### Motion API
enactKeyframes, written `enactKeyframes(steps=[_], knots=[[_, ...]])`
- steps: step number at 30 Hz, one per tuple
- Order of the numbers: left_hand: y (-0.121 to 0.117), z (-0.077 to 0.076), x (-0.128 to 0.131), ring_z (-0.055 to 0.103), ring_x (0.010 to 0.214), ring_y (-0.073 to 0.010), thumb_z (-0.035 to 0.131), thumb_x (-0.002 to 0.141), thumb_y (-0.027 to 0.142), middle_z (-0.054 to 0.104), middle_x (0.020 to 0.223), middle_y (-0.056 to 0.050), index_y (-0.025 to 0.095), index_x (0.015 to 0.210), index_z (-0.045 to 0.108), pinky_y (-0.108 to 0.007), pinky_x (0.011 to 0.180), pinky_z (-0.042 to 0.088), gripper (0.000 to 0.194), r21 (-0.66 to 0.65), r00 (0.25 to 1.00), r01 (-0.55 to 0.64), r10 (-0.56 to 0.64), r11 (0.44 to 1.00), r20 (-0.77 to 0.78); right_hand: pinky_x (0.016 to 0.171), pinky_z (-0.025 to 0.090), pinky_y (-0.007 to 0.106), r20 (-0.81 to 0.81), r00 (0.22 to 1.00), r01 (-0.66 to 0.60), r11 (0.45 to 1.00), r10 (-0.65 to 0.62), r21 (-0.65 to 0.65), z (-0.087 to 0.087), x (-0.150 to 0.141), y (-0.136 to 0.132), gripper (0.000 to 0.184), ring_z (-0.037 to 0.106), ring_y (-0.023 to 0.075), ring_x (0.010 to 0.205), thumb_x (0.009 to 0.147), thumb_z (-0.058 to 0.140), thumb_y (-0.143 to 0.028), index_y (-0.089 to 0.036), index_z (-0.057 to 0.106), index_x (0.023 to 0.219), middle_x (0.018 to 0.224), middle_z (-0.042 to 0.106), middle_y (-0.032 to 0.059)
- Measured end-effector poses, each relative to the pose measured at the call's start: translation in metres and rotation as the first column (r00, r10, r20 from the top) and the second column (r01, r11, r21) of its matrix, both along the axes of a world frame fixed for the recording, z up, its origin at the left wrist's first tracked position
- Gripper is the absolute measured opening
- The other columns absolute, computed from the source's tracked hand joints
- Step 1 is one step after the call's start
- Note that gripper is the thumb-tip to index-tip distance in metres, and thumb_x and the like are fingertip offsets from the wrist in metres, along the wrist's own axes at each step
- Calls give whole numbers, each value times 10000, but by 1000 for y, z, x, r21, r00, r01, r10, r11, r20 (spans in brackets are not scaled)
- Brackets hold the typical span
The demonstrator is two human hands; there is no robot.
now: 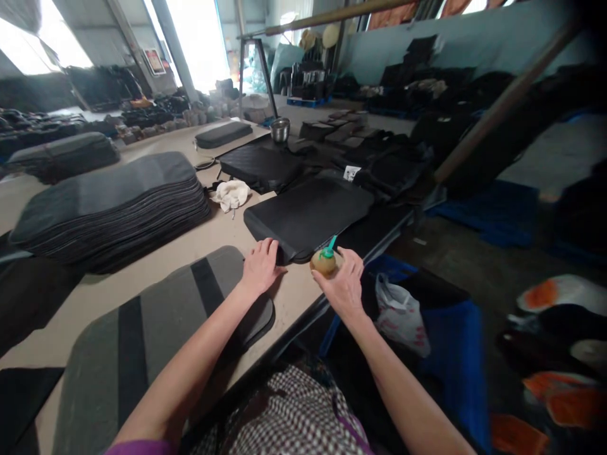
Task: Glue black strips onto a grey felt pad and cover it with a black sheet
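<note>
My right hand (pixel 348 281) is closed around a small squat yellowish-brown bottle (pixel 322 264) with a green nozzle on top, held upright by the table edge. My left hand (pixel 262 265) lies palm down with its fingers stretched out, by the near corner of a flat black panel (pixel 313 212); it holds nothing that I can see. Under my left forearm is a grey rounded panel (pixel 171 303) with two dark bands across it. The bottle is just off the black panel's near edge.
A thick stack of grey panels (pixel 114 196) stands at the left of the table, near a crumpled white cloth (pixel 232 194). Farther back are a metal bowl (pixel 279 130) and more black pieces (pixel 260 164). Beside the table, a white plastic bag (pixel 401 313) rests at a blue crate (pixel 455 354).
</note>
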State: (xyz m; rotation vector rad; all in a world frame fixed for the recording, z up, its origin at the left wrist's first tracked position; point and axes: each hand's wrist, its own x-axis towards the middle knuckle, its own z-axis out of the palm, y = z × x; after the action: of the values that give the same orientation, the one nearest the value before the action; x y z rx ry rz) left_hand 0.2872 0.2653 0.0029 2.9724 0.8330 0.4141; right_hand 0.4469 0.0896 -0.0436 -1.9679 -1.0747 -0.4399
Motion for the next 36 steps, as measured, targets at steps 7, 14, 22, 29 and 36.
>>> enactKeyframes(steps=[7, 14, 22, 29, 36], knots=[[6, -7, 13, 585, 1234, -312, 427, 994, 145, 628, 1321, -153, 226, 1259, 615, -461, 974, 523, 335, 123, 991, 13, 3, 992, -135, 1052, 505, 516, -187, 980, -82, 992, 63, -93, -16, 23, 6, 571, 573, 354, 1244, 898, 674, -486, -174, 509, 1347, 1378, 591, 177], [17, 2, 7, 589, 1188, -313, 352, 1021, 163, 654, 1230, -140, 260, 1215, 643, -446, 909, 545, 363, 168, 985, 14, 15, 986, -171, 1057, 490, 500, -186, 963, 179, 978, -196, -103, -16, 110, -5, 724, 576, 376, 1242, 849, 696, -571, -133, 496, 1389, 1335, 605, 207], [37, 16, 7, 723, 957, -295, 435, 998, 179, 654, 1290, -121, 271, 1230, 603, -419, 731, 569, 301, -27, 959, -276, 273, 961, -79, 1171, 365, 578, -107, 978, 177, 984, -179, -36, -10, 115, -22, 870, 432, 428, 1396, 912, 652, -640, -14, 434, 1475, 1481, 470, 301], [63, -1, -12, 695, 1214, -225, 580, 932, 175, 748, 1255, -74, 221, 1034, 681, -436, 1083, 537, 151, -325, 722, 123, 140, 938, 678, 636, 550, 328, -785, 495, -212, 928, 372, 306, 4, 5, -21, 459, 678, 228, 761, 946, 678, -609, -163, 711, 1051, 994, 730, 134], [63, 7, -25, 733, 1117, -233, 673, 905, 247, 775, 1187, -86, 206, 936, 744, -440, 1018, 581, 87, -329, 688, 215, 97, 919, 719, 744, 595, 210, -692, -429, -132, 717, 581, 684, 39, -35, 40, 431, 705, 234, 1057, 791, 933, -347, -100, 744, 1090, 1222, 714, 198]])
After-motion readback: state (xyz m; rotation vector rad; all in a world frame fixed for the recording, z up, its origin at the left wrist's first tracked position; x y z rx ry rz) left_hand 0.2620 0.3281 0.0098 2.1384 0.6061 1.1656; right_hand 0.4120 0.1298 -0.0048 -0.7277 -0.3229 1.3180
